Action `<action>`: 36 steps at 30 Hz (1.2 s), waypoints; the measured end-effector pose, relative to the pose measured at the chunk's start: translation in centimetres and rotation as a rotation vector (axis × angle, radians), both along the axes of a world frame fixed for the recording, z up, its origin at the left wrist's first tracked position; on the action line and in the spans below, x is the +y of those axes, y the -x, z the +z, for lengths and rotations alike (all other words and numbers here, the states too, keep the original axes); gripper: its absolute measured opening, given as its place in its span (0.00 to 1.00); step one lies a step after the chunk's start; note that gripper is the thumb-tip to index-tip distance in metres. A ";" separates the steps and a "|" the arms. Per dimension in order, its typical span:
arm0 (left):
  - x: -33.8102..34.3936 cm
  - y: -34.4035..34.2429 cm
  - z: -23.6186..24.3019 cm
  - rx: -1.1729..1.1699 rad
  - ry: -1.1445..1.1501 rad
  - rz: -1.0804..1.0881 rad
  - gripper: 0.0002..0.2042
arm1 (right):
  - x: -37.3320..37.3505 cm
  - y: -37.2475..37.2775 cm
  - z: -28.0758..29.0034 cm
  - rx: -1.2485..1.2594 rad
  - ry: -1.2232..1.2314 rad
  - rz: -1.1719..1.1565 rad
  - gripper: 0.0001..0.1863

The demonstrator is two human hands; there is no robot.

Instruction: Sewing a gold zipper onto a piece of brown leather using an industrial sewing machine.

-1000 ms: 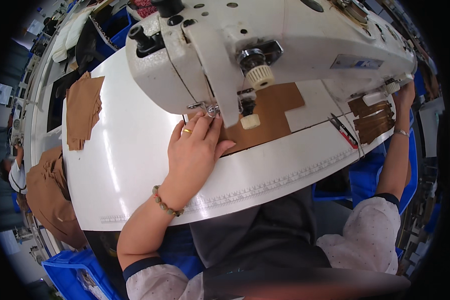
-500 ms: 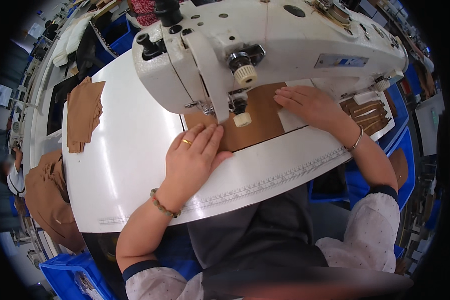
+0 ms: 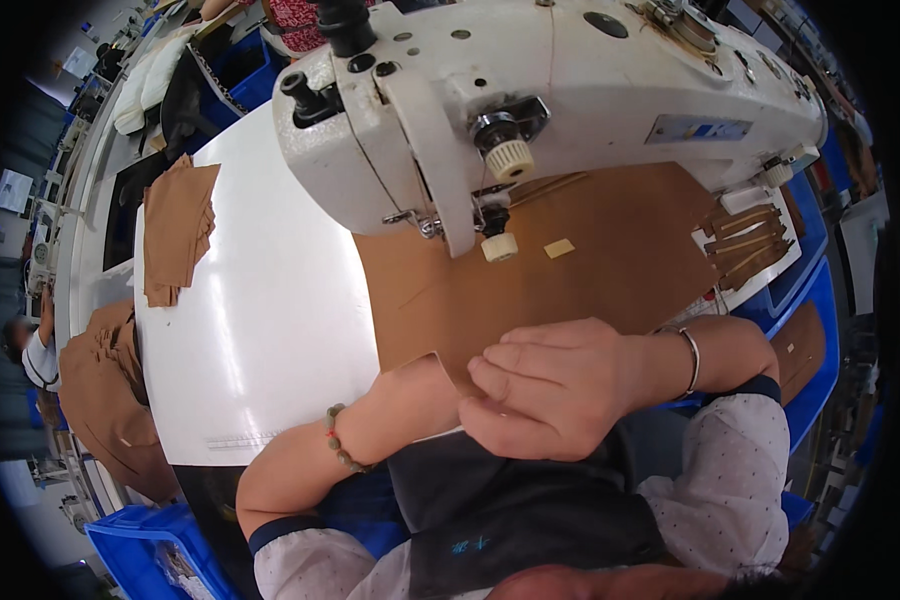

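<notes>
A large brown fabric piece [image 3: 570,285] lies spread over the sewing machine bed, beneath the machine head and out to the right. A small yellowish patch [image 3: 559,248] sits on it, right of the needle area. My right hand [image 3: 555,385] is closed at the fabric's near edge, fingers curled round it. Close on its left, my left hand [image 3: 425,395] reaches under the lifted near corner; the fabric and right hand hide its fingers. The white sewing machine [image 3: 590,90] stands over the far part of the fabric.
Brown cut pieces [image 3: 178,235] lie stacked on the white tabletop [image 3: 270,300] at left. More brown fabric [image 3: 110,400] hangs beyond its left edge. Narrow brown strips [image 3: 750,245] lie at right. Blue bins [image 3: 150,545] stand lower left and at right. Another person [image 3: 40,350] sits far left.
Both hands have left the needle area and come together at the table's near edge. The brown fabric now spreads wider toward me and to the right, its near corner lifted.
</notes>
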State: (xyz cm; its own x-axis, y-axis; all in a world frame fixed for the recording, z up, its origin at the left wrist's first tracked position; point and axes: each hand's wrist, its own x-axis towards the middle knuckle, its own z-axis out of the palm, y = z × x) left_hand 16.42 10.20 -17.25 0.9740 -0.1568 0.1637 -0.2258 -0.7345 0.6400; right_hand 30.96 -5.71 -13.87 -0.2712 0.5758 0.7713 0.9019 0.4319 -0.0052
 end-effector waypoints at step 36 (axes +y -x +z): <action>1.7 -2.6 -0.7 -0.129 -0.476 0.363 0.36 | 1.8 -5.6 -4.7 -0.052 0.636 -0.374 0.35</action>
